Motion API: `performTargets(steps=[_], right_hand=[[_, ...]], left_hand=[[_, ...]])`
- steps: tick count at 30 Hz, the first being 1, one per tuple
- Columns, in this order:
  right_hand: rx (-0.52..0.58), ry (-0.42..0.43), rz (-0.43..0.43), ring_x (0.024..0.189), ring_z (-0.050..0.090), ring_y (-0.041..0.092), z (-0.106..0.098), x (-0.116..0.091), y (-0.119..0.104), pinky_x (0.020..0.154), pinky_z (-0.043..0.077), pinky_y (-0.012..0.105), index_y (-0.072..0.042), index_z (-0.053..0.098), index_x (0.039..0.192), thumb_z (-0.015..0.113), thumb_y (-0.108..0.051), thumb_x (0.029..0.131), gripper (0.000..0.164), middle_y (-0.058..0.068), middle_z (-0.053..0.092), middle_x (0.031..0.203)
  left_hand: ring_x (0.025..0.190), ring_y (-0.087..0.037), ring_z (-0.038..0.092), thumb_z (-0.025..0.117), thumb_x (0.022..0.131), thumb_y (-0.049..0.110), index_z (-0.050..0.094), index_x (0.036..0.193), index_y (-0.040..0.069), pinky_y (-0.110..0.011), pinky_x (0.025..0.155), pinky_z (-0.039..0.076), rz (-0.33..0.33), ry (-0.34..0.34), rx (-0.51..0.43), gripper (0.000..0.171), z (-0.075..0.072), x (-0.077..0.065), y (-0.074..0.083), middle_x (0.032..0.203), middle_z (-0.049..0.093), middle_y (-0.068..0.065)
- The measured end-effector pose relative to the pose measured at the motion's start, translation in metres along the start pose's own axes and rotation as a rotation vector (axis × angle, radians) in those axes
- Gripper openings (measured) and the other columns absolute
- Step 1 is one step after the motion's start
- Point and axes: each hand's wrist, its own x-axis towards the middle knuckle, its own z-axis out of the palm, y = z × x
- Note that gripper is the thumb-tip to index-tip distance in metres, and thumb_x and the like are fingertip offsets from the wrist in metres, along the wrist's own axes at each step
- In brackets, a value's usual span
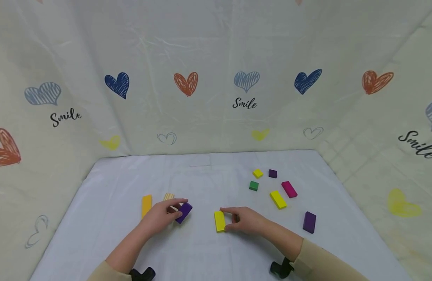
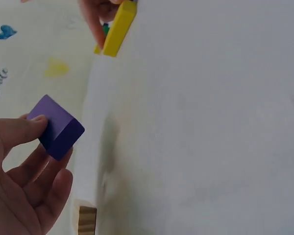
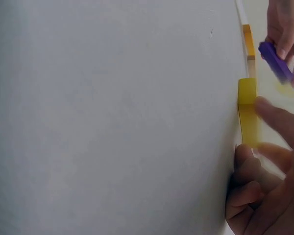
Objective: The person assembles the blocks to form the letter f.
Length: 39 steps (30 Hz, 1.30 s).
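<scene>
My left hand (image 1: 163,216) pinches a purple block (image 1: 184,213) between thumb and fingers; in the left wrist view the purple block (image 2: 60,128) is held tilted, above the white cloth. To its right, my right hand (image 1: 248,221) has thumb and index finger at the two ends of a yellow block (image 1: 219,221), pinching it. The right wrist view shows this yellow block (image 3: 247,112) low at the cloth, with the other fingers curled beside it. Behind the left hand are an orange block (image 1: 147,205) and a striped wooden piece (image 1: 169,196), both partly hidden.
On the right lie a green block (image 1: 253,185), a small yellow block (image 1: 257,173), a small purple block (image 1: 272,173), a pink block (image 1: 289,189), a longer yellow block (image 1: 278,200) and a larger purple block (image 1: 309,222). A heart-printed cloth (image 1: 216,117) hangs behind the table.
</scene>
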Motion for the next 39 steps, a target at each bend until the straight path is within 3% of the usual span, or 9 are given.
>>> performTargets(steps=[11, 25, 39], right_hand=[[-0.015, 0.009, 0.009, 0.072, 0.05, 0.013, 0.0, -0.002, -0.001, 0.063, 0.046, 0.024, -0.028, 0.055, 0.143, 0.078, -0.036, 0.085, 0.063, -0.004, 0.056, 0.078], [-0.002, 0.004, 0.021, 0.072, 0.051, 0.013, 0.001, -0.001, 0.001, 0.062, 0.044, 0.024, -0.03, 0.055, 0.143, 0.078, -0.038, 0.084, 0.063, -0.003, 0.056, 0.078], [-0.019, 0.031, -0.007, 0.07, 0.05, 0.012, 0.003, -0.001, 0.003, 0.061, 0.043, 0.024, -0.032, 0.056, 0.142, 0.077, -0.041, 0.084, 0.062, -0.004, 0.055, 0.075]], left_hand=[[0.1, -0.016, 0.06, 0.07, 0.094, 0.024, 0.064, 0.131, 0.035, -0.034, 0.084, 0.053, -0.01, 0.058, -0.11, 0.039, 0.017, 0.019, 0.009, 0.11, 0.067, 0.005], [0.104, -0.022, 0.062, 0.069, 0.095, 0.021, 0.06, 0.135, 0.03, -0.038, 0.086, 0.055, 0.006, 0.033, -0.149, 0.042, 0.035, 0.048, 0.02, 0.119, 0.065, -0.005], [0.109, -0.025, 0.059, 0.069, 0.094, 0.026, 0.061, 0.136, 0.031, -0.036, 0.082, 0.056, 0.007, -0.033, -0.169, 0.043, 0.053, 0.073, 0.037, 0.119, 0.065, -0.005]])
